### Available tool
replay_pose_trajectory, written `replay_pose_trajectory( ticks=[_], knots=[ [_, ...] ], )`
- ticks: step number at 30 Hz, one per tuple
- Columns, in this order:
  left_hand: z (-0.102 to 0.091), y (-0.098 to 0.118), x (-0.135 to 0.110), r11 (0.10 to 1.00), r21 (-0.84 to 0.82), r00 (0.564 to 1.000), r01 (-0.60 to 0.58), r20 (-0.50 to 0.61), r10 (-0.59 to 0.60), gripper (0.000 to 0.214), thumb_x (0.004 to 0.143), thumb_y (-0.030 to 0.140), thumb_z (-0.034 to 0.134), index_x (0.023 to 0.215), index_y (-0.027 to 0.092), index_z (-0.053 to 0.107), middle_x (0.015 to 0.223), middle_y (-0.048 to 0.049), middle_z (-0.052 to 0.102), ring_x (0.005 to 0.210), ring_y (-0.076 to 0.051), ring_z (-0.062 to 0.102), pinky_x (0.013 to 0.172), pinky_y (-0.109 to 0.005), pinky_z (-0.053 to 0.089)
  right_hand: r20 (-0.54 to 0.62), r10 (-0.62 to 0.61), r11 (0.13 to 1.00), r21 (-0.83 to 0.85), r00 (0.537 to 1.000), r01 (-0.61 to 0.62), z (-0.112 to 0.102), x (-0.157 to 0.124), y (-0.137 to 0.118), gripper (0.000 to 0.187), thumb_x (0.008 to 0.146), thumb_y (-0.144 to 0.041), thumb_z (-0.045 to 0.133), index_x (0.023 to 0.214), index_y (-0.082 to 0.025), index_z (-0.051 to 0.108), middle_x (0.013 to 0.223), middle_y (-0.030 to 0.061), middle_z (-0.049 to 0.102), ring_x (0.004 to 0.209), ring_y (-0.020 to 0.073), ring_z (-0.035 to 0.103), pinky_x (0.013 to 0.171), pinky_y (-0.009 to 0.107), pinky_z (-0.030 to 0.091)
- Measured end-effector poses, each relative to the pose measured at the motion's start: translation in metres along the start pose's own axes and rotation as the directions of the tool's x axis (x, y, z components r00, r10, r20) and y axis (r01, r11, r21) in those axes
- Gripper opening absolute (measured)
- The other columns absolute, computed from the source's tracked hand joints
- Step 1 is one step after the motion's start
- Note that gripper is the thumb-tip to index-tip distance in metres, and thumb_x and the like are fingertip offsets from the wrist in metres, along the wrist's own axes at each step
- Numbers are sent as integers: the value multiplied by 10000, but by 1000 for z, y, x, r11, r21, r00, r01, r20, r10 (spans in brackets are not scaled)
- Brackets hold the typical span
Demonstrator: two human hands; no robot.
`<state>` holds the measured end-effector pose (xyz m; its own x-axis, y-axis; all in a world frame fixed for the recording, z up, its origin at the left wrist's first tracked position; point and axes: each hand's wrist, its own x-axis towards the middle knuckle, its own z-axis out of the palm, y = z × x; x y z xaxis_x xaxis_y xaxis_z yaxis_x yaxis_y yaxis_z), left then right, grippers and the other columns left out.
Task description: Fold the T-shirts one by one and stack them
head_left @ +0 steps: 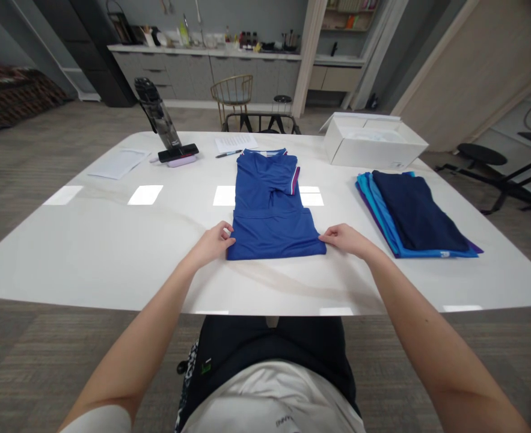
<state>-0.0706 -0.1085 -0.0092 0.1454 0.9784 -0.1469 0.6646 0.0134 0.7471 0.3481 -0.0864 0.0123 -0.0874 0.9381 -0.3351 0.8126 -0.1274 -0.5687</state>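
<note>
— What do your hands have hold of?

— Your left hand [211, 243] sits at the near left corner of the blue polo shirt [269, 222], and your right hand [346, 240] sits at its near right corner. Both are spread wide, with the fingers lying on the fabric edge. Neither looks closed into a firm grip.

— Where's the shirt lying?

— Flat on the white worktop [112, 258], straight ahead of you and between your hands. It's folded, with the collar toward the far side and a striped sleeve cuff turned in on the right.

— What's around it?

— To your right, a little apart from your right hand, lies a stack of folded clothes [416, 213] in navy, bright blue and purple. Beyond that, at the far corner, is an open white box [373, 144].

— And past the collar?

— A sheet of paper [236, 142] lies just beyond it with a pen [228, 154] beside it. Further left you have another sheet [118, 163] and a stick vacuum [161, 120], tilted up on its black head at the far edge.

— Anything beyond the worktop?

— A gold chair [233, 90] and cabinets [202, 66] straight ahead, a stool [481, 155] off to your right, and a sofa [12, 96] off to your left.
</note>
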Motion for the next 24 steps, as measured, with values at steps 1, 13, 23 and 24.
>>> replay_pose_trajectory(
  ticks=[1, 13, 23, 24],
  knots=[
    [-1, 2, 5, 999, 45, 1000, -7, -22, 8, 319, 875, 444, 615, 1123, 252, 559, 890, 3, 672, 756, -182, 639, 730, -310, 494, -31, -6, 1000, -22, 999, 6, 0, 6, -1, 394, 816, -575, 686, 810, -181, 696, 698, 27, 644, 631, 169, 573, 605, 280, 428],
    [-5, 31, 89, 866, 477, 988, -153, 48, 148, 322, 917, 461, 657, 1157, 246, 682, 1218, -111, 703, 1203, -330, 589, 1058, -476, 344, -81, -506, 845, -243, 858, 476, 4, 99, -29, 386, 865, -396, 726, 1212, -227, 740, 1206, 142, 644, 1137, 306, 577, 1078, 454, 422],
    [-27, 39, 110, 968, 14, 966, -249, -66, 250, 301, 903, 489, 610, 996, 209, 669, 993, -27, 716, 909, -204, 624, 850, -305, 472, -171, -385, 911, 85, 907, 403, -26, 99, -43, 379, 842, -557, 673, 916, -188, 716, 925, 66, 735, 839, 228, 622, 800, 334, 474],
    [-27, 38, 118, 970, -27, 965, -243, -114, 238, 311, 890, 491, 622, 1000, 205, 673, 992, -27, 719, 903, -200, 622, 844, -305, 475, -227, -381, 906, 105, 896, 411, -28, 105, -44, 386, 843, -556, 669, 938, -185, 717, 932, 70, 740, 835, 228, 625, 791, 334, 479]
  ],
)
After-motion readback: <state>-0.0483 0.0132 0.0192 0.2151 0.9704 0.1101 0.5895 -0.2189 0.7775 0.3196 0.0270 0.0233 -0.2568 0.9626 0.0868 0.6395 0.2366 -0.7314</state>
